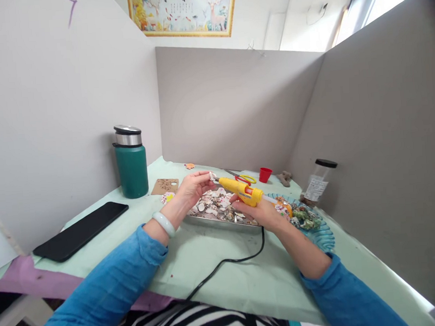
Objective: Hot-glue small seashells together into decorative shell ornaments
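My right hand [260, 212] is wrapped round the handle of a yellow hot glue gun [242, 190], its nozzle pointing left. A clear glue stick [269, 199] sticks out of the gun's back end. Between the fingertips of my left hand [195, 187] is a small whitish seashell [212, 176], close by the nozzle; whether they touch I cannot tell. Beneath both hands lies a metal tray [221, 223] filled with seashells [215, 205]. The gun's black cord [228, 260] runs from under my right hand to the table's front edge.
A green bottle [132, 169] and a black phone-like slab [84, 229] are at left. Brown card [166, 186] lies behind. Scissors [246, 179], a red cup [265, 175], a blue plate [324, 232] of colourful pieces and a black-lidded jar [319, 180] occupy the right. Grey partitions [235, 102] enclose the table.
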Available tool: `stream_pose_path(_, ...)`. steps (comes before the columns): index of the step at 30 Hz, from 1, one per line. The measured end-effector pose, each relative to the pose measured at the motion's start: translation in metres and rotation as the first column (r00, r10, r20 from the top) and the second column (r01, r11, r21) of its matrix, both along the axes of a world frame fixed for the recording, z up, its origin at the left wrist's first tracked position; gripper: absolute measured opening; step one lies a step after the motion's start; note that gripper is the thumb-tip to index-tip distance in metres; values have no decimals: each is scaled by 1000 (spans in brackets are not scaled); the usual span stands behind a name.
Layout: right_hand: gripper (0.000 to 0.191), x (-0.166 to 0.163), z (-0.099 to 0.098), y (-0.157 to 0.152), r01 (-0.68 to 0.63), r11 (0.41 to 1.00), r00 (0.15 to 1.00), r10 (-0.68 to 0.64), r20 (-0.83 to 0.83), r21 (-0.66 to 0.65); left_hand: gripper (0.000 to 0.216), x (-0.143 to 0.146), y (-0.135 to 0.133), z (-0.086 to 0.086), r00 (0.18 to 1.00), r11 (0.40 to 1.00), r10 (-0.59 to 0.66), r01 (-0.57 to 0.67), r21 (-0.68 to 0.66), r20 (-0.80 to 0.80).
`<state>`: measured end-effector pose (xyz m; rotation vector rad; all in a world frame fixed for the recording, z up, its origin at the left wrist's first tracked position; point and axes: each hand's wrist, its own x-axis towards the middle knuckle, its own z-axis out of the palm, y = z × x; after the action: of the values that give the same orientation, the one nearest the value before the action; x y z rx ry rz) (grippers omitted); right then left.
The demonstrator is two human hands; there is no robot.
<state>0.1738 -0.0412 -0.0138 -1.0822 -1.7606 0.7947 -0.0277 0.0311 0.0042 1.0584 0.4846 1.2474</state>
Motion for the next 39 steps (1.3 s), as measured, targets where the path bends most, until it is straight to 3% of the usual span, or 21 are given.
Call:
stream_pose_path(4, 35, 12, 2, 9, 58, 996, 997, -55, 52, -61, 17, -4, 5, 1, 995, 995, 97, -97, -8, 39)
stream_pose_path(6, 34, 16, 0, 16, 148, 989, 964, -144, 225, 0, 18, -4, 6, 0, 993, 994, 110, -110, -17, 39)
stream_pose_path(8, 34, 19, -4, 21, 200, 972, 879, -235, 415, 126, 20, -3, 5, 0, 996, 996, 93, -93, -16, 16)
stream_pose_path(11, 36, 20, -8, 21, 170, 960, 761, -272, 589, 223, 21, 1, -1, 0, 998, 999, 53, -53, 5, -42)
stream_pose_path(14, 40, 19, -4, 16, 84, 978, 742, -189, 643, 190, 21, 5, -8, 0, 993, 998, 35, -29, 54, -110)
stream_pose_path(17, 34, 15, 5, 9, 68, 958, 806, -217, 551, 278, 21, 10, -16, 0, 988, 993, 22, -3, 120, -156)
stream_pose_path(20, 27, 7, 13, 4, 150, 893, 915, -288, 283, 425, 22, 16, -23, -2, 986, 988, -30, 53, 143, -162)
stream_pose_path(23, 23, -3, 14, 0, 142, 889, 973, -205, 102, 435, 23, 22, -28, -4, 982, 984, -105, 126, 129, -158)
stream_pose_path(32, 19, -12, 3, 0, 134, 869, 984, -172, 37, 477, 26, 26, -33, -8, 981, 981, -101, 126, 149, -164)
stream_pose_path(39, 19, -13, 1, -3, 153, 829, 967, -237, 91, 538, 29, 31, -35, -10, 983, 985, -19, 49, 164, -185)
